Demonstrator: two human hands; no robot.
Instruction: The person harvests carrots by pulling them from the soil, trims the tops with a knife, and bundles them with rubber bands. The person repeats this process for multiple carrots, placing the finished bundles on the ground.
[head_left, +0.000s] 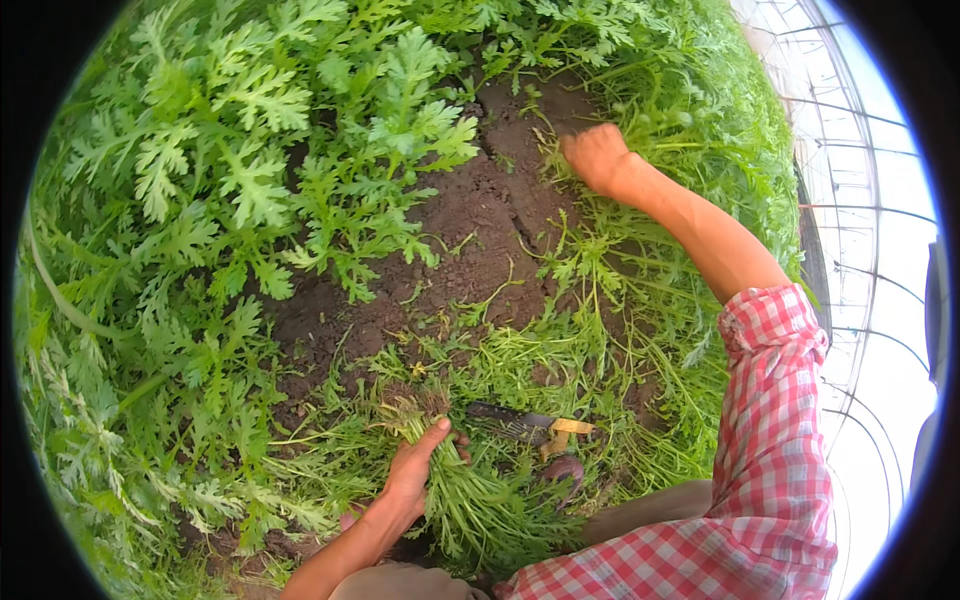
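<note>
My left hand (420, 465) is closed around a bunch of leafy greens (480, 510) with deeply lobed leaves. The roots (420, 400) of the bunch stick out above the thumb, and its leaves hang down toward my lap. Up and to the right, my right hand (598, 159) is reaching low among green plants at the edge of the bare soil. Its fingers are curled and blurred, so whether they grip a stem is hidden. A knife (517, 417) with a dark length and a yellow end lies on loose greens to the right of the bunch.
Dense standing greens (225, 150) fill the left side, and more plants (720, 150) grow on the right. Cracked brown soil (480, 225) lies between them, with scattered cut greens (547, 352) nearer me. A shoe (564, 476) shows beside my knee. Greenhouse framing (862, 225) curves along the far right.
</note>
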